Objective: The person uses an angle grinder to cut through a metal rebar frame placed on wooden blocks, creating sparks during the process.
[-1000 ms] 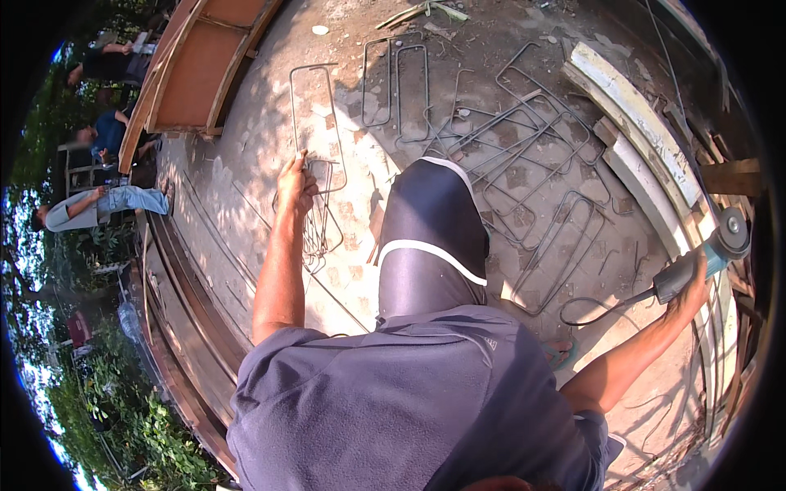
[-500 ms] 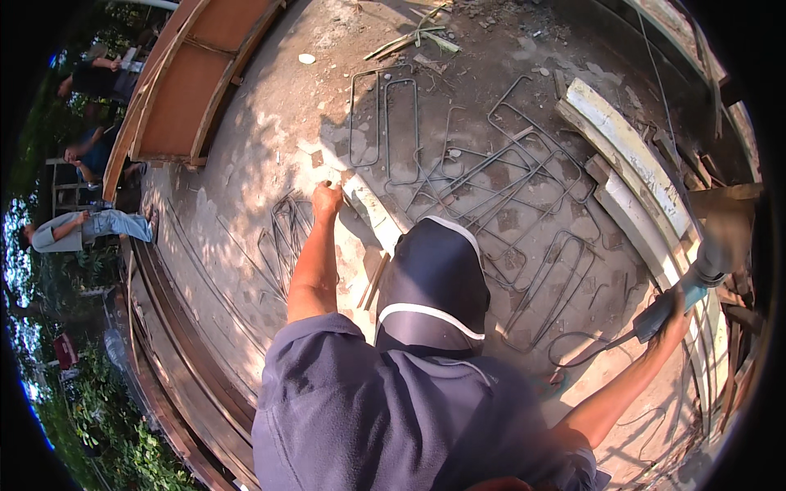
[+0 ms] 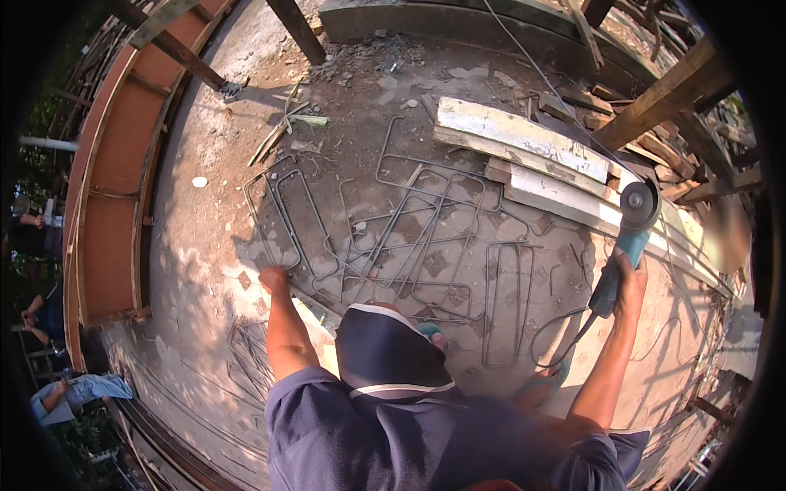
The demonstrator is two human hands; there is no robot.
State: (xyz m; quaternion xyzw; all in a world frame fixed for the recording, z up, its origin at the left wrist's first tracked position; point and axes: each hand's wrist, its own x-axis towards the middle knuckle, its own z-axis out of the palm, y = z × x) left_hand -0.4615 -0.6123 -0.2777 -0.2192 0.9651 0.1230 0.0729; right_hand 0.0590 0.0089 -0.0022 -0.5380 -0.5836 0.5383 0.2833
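My right hand (image 3: 629, 280) grips an angle grinder (image 3: 630, 237), teal and black, raised at the right with its disc and guard pointing away from me. Its dark cord (image 3: 573, 337) loops down behind the handle. Farther left, my left hand (image 3: 275, 280) is closed, held out at the end of my stretched arm. It is beside a pale narrow plank (image 3: 315, 313) on the ground; whether it holds anything small is hidden. Ahead, bent steel rods (image 3: 426, 225) shaped into rectangles lie in a loose pile, apart from both hands.
White-faced planks (image 3: 524, 139) are stacked at the right, near timber posts (image 3: 671, 90). A wooden formwork panel (image 3: 115, 172) runs along the left. Thin rods (image 3: 250, 352) lie left of my arm. A sandalled foot (image 3: 544, 380) shows below the pile. People (image 3: 78, 397) are at the far left.
My view has turned right, so the ground and panel appear shifted. The grinder now shows its disc clearly, farther in from the right rim. My left hand stays closed by the plank.
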